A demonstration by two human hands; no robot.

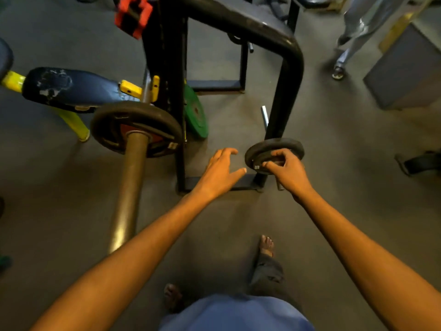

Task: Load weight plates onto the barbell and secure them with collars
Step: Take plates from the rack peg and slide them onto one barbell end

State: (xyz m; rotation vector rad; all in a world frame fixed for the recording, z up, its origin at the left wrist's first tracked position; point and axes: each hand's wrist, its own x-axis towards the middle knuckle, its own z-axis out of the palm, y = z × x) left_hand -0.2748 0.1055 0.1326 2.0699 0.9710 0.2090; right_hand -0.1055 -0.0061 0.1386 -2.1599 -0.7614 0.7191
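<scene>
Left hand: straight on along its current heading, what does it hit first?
Probably the near rim of the small black plate that the right hand grips; the open left hand is just short of it. Depth unclear.

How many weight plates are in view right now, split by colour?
Black: 2, the large plate on the barbell and the small plate gripped by the right hand
Green: 1, the green plate beside the rack
Total: 3

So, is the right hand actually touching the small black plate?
Touching. The head view shows the right hand with its fingers curled over the near rim of the small black plate, gripping it.
</scene>
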